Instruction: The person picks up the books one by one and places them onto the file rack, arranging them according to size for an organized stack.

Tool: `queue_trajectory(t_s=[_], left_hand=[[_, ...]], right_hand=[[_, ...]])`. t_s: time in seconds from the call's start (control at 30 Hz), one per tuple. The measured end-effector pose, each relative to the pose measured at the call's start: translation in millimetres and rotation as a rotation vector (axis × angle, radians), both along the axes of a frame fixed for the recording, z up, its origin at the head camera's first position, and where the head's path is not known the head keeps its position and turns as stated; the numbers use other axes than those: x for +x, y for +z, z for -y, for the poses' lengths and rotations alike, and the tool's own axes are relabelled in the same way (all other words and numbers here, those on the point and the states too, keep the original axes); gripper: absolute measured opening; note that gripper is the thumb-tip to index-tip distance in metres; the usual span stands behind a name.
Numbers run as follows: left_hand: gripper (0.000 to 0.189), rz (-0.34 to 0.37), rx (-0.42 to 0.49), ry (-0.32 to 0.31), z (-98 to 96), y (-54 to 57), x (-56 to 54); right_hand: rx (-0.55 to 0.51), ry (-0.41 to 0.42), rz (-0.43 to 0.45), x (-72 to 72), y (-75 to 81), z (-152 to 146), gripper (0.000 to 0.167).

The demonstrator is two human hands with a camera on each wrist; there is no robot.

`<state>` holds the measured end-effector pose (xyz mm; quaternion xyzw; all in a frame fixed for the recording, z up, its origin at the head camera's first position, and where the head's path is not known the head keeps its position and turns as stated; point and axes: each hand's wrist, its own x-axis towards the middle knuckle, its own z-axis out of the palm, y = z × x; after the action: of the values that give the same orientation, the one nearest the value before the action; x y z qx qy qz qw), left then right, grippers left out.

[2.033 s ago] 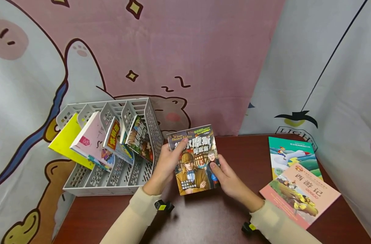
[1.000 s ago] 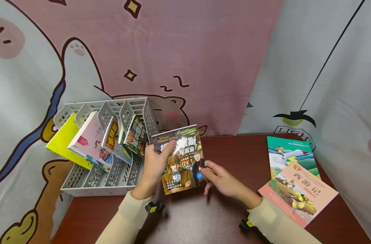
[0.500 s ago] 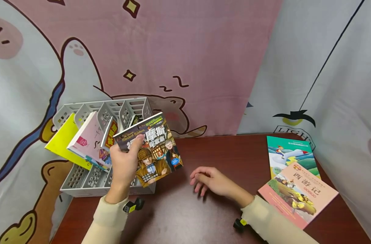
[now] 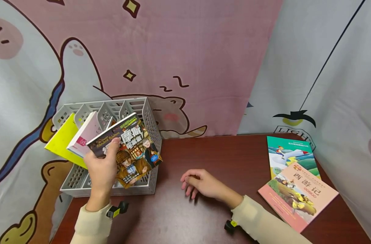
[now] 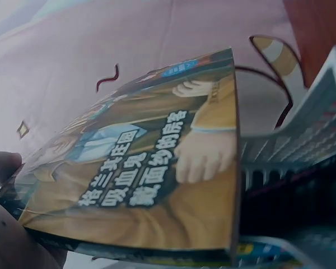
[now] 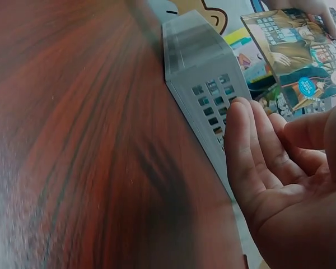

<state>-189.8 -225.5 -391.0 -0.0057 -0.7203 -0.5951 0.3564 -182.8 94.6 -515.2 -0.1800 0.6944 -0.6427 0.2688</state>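
My left hand (image 4: 101, 169) grips a paperback book (image 4: 133, 152) by its left edge, thumb across the dark cover. The cover shows a figure in a checked cap and brown coat. Tilted, the book overlaps the right compartments of the grey file organizer (image 4: 109, 191) in the head view. In the left wrist view the book's lower edge (image 5: 235, 168) stands close over the organizer's slots. My right hand (image 4: 203, 183) hovers over the table with loosely curled fingers and holds nothing. The books in the right compartments are mostly hidden behind the held one.
A yellow book (image 4: 63, 142) and a pink book (image 4: 85, 135) lean in the organizer's left compartments. On the brown table (image 4: 185, 217), at right, a salmon-pink book (image 4: 298, 196) partly covers a green one (image 4: 290, 149). A patterned cloth (image 4: 203, 67) hangs behind.
The right hand has let go of the paperback and drawn slightly back toward the left. The left hand has carried the book leftward over the organizer, tilting it on the way.
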Motion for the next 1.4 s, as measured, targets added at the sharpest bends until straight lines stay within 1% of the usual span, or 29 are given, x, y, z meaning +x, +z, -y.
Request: queue_trajectory(t_s=[0.13, 0.2, 0.3, 0.47, 0.53, 0.7, 0.83, 0.87, 0.93, 0.97, 1.13, 1.27, 1.33, 1.4], left_hand=[[0.031, -0.040, 0.061, 0.034, 10.3, 4.1, 2.8], [0.035, -0.059, 0.076, 0.067, 14.4, 4.6, 4.2], [0.034, -0.077, 0.076, 0.123, 17.5, 5.3, 5.5], [0.030, -0.111, 0.145, 0.158, 12.0, 10.4, 3.7], [0.028, -0.137, 0.188, 0.157, 8.2, 13.1, 1.2], [0.026, -0.198, 0.229, 0.166, -1.6, 20.0, -8.7], [0.027, -0.228, 0.184, 0.214, -8.5, 25.8, -14.5], [0.026, -0.234, 0.185, 0.227, -9.4, 26.1, -16.4], [0.025, -0.243, 0.180, 0.245, -10.5, 24.7, -21.2], [0.026, -0.248, 0.177, 0.244, -10.7, 23.5, -24.0], [0.026, -0.263, 0.141, 0.238, -13.0, 15.5, -36.4], [0.026, -0.253, 0.168, 0.237, -19.1, 10.4, -42.4], [0.027, -0.242, 0.181, 0.243, -22.7, 8.3, -45.3], [0.029, -0.245, 0.171, 0.242, -25.0, 6.0, -48.7]], right_hand=[[0.017, 0.003, -0.021, 3.3, 0.3, 11.0, 0.027], [0.021, -0.001, -0.026, 4.9, 0.7, 17.8, 0.026], [-0.001, -0.019, -0.026, 6.3, 2.8, 29.2, 0.024], [-0.031, -0.034, -0.007, 9.5, 8.0, 51.3, 0.023], [-0.039, -0.033, 0.014, 11.2, 9.2, 60.9, 0.025], [-0.047, -0.059, 0.027, 11.3, 8.2, 82.8, 0.039], [-0.036, -0.110, 0.026, 10.9, 6.5, 99.4, 0.052], [-0.034, -0.122, 0.027, 11.0, 6.0, 103.4, 0.056], [-0.010, -0.148, 0.008, 11.0, 4.5, 111.1, 0.062], [0.012, -0.160, -0.011, 10.9, 3.6, 114.4, 0.065], [0.156, -0.233, -0.138, 8.2, -1.8, 128.8, 0.075], [0.220, -0.273, -0.179, 6.6, -5.5, 137.2, 0.080], [0.255, -0.280, -0.194, 5.9, -6.8, 140.1, 0.079], [0.294, -0.285, -0.218, 5.2, -7.1, 142.3, 0.078]])
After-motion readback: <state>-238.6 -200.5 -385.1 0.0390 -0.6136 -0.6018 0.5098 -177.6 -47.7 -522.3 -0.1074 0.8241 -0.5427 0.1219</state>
